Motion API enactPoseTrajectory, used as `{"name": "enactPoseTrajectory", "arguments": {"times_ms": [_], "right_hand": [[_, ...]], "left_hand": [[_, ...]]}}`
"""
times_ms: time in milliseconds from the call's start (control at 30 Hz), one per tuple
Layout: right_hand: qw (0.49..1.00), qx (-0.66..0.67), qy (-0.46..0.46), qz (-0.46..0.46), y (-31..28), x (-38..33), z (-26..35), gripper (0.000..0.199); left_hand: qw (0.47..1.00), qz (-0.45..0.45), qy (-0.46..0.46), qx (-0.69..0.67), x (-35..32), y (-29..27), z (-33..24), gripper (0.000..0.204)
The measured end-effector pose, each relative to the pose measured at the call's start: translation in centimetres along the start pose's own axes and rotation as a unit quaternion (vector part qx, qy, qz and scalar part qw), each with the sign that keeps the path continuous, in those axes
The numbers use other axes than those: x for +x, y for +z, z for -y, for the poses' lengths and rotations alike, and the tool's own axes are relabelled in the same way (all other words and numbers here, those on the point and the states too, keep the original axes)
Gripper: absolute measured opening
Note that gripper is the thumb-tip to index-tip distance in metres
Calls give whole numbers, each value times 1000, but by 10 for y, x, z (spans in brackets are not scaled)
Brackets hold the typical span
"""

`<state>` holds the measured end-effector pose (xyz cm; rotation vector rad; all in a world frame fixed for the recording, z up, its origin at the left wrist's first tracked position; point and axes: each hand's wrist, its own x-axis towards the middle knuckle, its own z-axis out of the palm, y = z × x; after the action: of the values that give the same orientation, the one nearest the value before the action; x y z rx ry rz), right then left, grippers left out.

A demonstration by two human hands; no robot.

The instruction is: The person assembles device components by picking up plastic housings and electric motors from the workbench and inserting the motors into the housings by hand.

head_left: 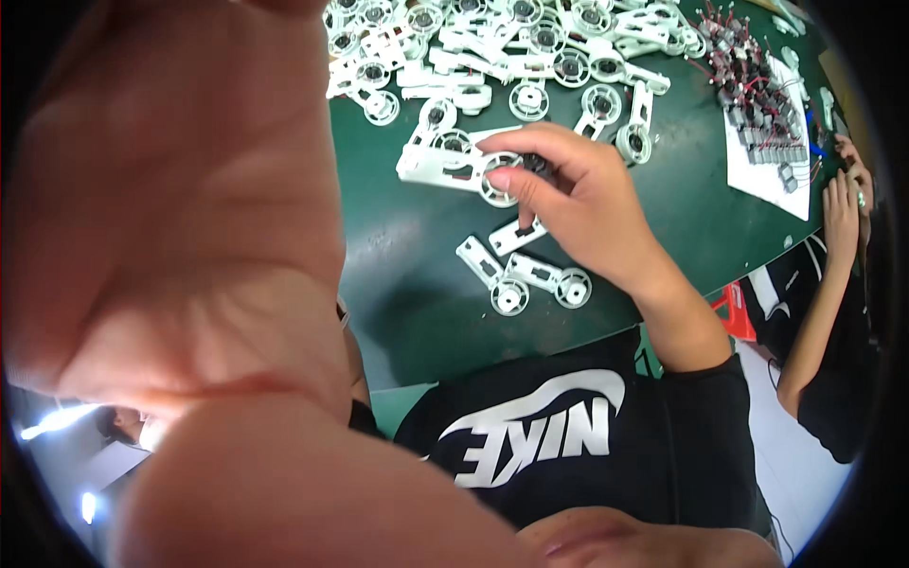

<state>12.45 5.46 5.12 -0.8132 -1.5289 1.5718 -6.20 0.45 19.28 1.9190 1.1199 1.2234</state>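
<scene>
The left hand fills the left of the view, raised close to the camera, palm open and holding nothing. To its right, on the green table, the right hand pinches a white plastic bracket with a round wheel end — thumb and fingers closed on it. Two more brackets lie just below. Farther right, a co-worker's hands rest near a sheet of small motors.

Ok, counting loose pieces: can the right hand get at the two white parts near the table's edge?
Probably yes: the right hand, gripping a white ringed part, is beside the two white parts, which lie uncovered on the table.
</scene>
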Motion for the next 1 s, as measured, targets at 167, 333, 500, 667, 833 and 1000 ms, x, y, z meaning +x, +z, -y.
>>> {"name": "enactPoseTrajectory", "arguments": {"times_ms": [167,333,500,667,833,1000], "right_hand": [[1000,-2,7,-9,-1,-3,-2,21],[1000,-7,1,-9,-1,1,-6,20],[1000,-18,4,-12,-4,0,-1,19],[1000,-9,10,-19,-1,-3,-3,20],[1000,7,4,-12,-1,-4,-3,20],[1000,-2,17,-1,-6,-1,-1,21]], "left_hand": [[1000,-4,2,18,5,5,3,86],[1000,10,-9,28,6,10,7,87],[999,36,-26,30,7,11,3,87],[998,11,24,61,16,19,12,88],[995,-6,66,81,24,25,15,89],[993,-14,74,88,23,33,14,89]]}}
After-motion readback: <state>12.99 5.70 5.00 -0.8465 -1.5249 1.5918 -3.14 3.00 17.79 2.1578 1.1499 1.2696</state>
